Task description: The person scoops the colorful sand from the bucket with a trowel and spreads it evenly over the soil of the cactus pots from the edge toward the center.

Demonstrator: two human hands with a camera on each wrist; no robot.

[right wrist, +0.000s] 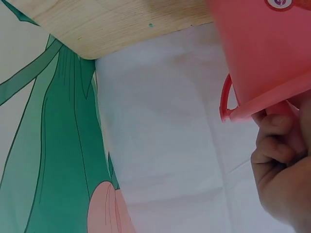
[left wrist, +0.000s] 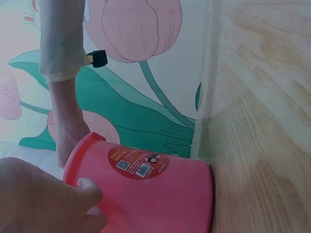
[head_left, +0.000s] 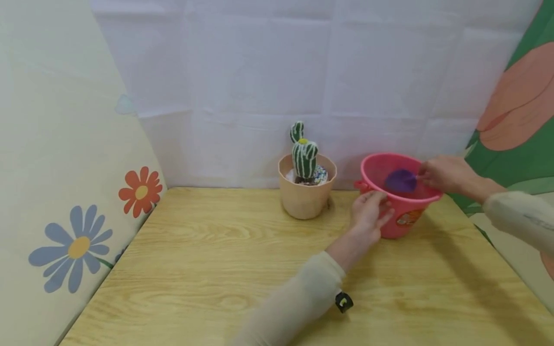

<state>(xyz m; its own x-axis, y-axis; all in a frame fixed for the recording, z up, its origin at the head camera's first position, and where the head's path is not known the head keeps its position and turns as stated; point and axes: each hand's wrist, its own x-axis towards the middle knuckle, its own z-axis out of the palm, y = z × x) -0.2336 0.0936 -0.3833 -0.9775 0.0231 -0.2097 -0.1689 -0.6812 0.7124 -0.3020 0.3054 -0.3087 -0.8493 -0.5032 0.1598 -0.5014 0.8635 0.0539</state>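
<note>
A pink bucket (head_left: 391, 218) with a round sticker stands upright at the back right of the table. My left hand (head_left: 368, 216) holds the bucket's near left rim, with a thumb and finger against its outer wall in the left wrist view. My right hand (head_left: 441, 174) reaches over the right side of the opening, its fingers curled. Inside the bucket, a flat, rounded purple object (head_left: 400, 180) reaches up to my right fingertips in the head view. The right wrist view shows the curled right hand (right wrist: 279, 150) at the rim, with the purple object hidden.
A peach flowerpot (head_left: 303, 202) with a green-and-white knitted cactus (head_left: 304, 161) stands left of the bucket, close to the white cloth backdrop (head_left: 259, 72). The wooden table (head_left: 207, 250) runs from there toward me. Flower-patterned panels (head_left: 65, 144) border both sides.
</note>
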